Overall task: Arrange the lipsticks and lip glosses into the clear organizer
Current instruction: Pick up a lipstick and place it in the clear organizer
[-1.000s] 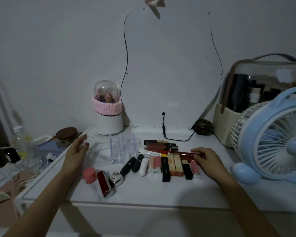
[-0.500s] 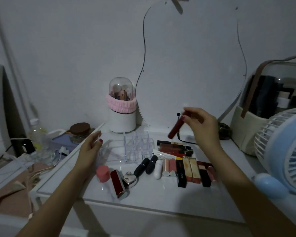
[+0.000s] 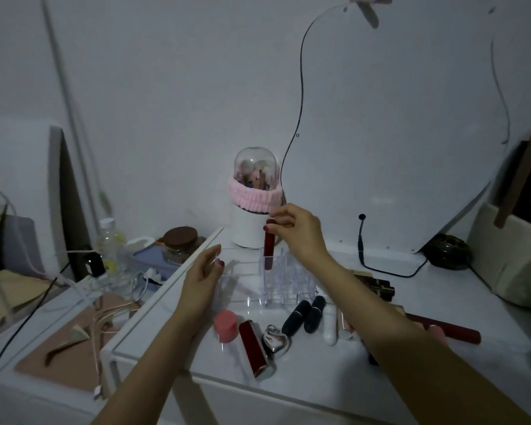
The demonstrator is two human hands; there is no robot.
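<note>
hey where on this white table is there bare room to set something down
Bare tabletop lies between the clear organizer and the black cable at the mirror's foot, and along the front edge left of the red lipstick case. The strip in front of the organizer is crowded with black lipsticks and other tubes.

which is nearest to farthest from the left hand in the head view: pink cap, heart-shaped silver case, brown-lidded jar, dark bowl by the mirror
1. pink cap, just below the left hand.
2. brown-lidded jar, up-left beyond the table edge.
3. heart-shaped silver case, lower right; close to the jar's rank.
4. dark bowl, far right.
</note>
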